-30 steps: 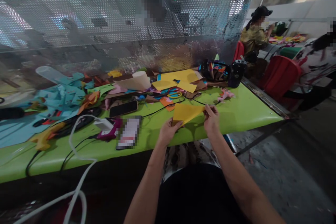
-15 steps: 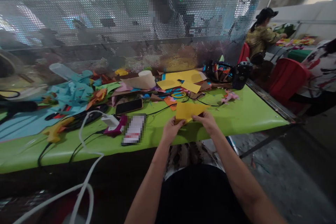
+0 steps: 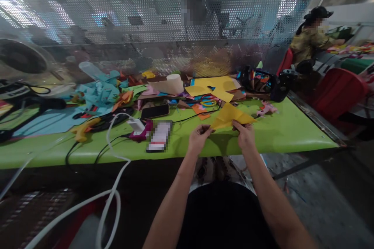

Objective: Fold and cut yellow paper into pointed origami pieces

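Observation:
A yellow sheet of paper (image 3: 227, 117), now roughly triangular in outline, is held up between both hands over the near edge of the green table (image 3: 280, 134). My left hand (image 3: 199, 139) pinches its left corner. Closed on the lower right part is my right hand (image 3: 244, 134), thumb on the near face. Behind the paper lie an orange scrap (image 3: 201, 112) and yellow-handled scissors (image 3: 208, 103). More yellow paper (image 3: 222, 92) rests on the pile further back.
To the left are a phone with a lit screen (image 3: 159, 136), a dark phone (image 3: 155, 111), a purple power strip (image 3: 143, 131) and a yellow glue gun (image 3: 83, 129). A white cable (image 3: 117, 186) hangs off the edge. A perforated screen (image 3: 140, 27) stands behind; a person (image 3: 311, 39) sits at right.
The yellow paper has turned from a squarish shape to a triangle with its peak upward. My left hand has shifted to its corner. The whole view has swung left.

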Motion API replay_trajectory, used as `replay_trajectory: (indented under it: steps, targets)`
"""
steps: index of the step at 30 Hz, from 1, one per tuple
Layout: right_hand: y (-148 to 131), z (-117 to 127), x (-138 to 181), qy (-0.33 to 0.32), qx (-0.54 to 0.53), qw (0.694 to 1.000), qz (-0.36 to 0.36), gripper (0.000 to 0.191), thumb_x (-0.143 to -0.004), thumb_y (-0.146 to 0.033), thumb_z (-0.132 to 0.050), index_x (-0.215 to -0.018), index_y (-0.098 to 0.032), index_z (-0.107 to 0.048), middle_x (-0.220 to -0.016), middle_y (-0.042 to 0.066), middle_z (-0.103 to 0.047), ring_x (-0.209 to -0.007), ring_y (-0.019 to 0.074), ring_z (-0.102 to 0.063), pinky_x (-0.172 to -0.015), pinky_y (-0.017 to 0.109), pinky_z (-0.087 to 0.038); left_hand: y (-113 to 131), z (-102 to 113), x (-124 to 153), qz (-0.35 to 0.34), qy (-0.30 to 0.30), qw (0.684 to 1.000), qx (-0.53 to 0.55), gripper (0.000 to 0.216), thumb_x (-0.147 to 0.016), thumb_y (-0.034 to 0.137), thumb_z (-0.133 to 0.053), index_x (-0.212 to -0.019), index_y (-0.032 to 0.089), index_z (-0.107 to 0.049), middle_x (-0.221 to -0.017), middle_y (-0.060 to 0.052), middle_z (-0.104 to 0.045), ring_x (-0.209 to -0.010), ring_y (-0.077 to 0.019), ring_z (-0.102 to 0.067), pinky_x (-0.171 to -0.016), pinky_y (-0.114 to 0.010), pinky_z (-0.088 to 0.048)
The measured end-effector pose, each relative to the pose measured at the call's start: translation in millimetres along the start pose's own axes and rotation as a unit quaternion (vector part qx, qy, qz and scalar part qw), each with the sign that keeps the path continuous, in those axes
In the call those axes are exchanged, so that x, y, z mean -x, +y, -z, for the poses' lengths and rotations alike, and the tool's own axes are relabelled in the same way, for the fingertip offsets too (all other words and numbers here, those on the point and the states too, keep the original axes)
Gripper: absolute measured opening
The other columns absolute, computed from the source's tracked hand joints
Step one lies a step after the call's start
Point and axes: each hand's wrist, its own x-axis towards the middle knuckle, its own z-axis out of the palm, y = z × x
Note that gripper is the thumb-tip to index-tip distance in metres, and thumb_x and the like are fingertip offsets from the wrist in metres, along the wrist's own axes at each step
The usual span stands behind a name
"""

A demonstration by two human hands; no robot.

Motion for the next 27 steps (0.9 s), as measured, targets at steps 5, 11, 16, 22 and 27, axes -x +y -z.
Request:
replay_trajectory:
  steps: [5,11,16,22,27]
  targets:
    - [2,2,-1,0.017,0.011,1.0,0.017,0.028,-0.058,-0.036,-0.081,-0.078,-0.02,-0.069,-0.078,0.001,-0.071,-0.061,0.0134,-0.059,-0.049,0.024,-0.044,7,4,2,-0.043,0.054,0.997,0.026,0.038,-0.071,0.049,-0.073,-0.092,0.017,-0.067,-0.082,-0.005,-0.072,-0.079,-0.0154,-0.067,-0.069,-0.025,-0.048]
    - [-1,-2,4,-0.075,0.058,0.995,-0.011,0.026,-0.053,-0.033,-0.085,-0.071,-0.021,-0.071,-0.068,0.0,-0.07,-0.053,0.014,-0.056,-0.046,0.026,-0.043,11,1,5,-0.022,-0.077,0.997,-0.011,0.055,-0.066,0.057,-0.076,-0.102,0.015,-0.07,-0.099,-0.008,-0.073,-0.09,-0.0195,-0.066,-0.08,-0.028,-0.049]
    - [-1,-4,7,-0.119,0.072,0.99,-0.032,0.027,-0.049,-0.034,-0.088,-0.065,-0.02,-0.072,-0.064,0.001,-0.069,-0.053,0.0144,-0.055,-0.048,0.027,-0.044,5,-2,4,0.004,-0.091,0.994,-0.052,0.041,-0.063,0.048,-0.079,-0.084,0.014,-0.073,-0.083,-0.007,-0.074,-0.077,-0.0211,-0.066,-0.073,-0.03,-0.049]
    - [-1,-3,4,-0.033,0.026,0.999,0.008,0.029,-0.057,-0.043,-0.083,-0.07,-0.021,-0.069,-0.065,-0.002,-0.064,-0.056,0.0119,-0.051,-0.052,0.026,-0.042,0,-3,4,0.005,-0.092,0.994,-0.063,0.037,-0.064,0.045,-0.078,-0.084,0.014,-0.073,-0.082,-0.004,-0.074,-0.075,-0.0196,-0.066,-0.069,-0.027,-0.047]
    - [3,3,-1,0.033,0.0,0.999,0.032,0.032,-0.06,-0.044,-0.081,-0.063,-0.02,-0.06,-0.058,-0.006,-0.055,-0.053,0.0095,-0.046,-0.053,0.025,-0.039,0,-2,5,0.017,-0.086,0.995,-0.049,0.04,-0.061,0.047,-0.079,-0.084,0.014,-0.074,-0.084,-0.004,-0.075,-0.076,-0.0193,-0.066,-0.069,-0.026,-0.047]
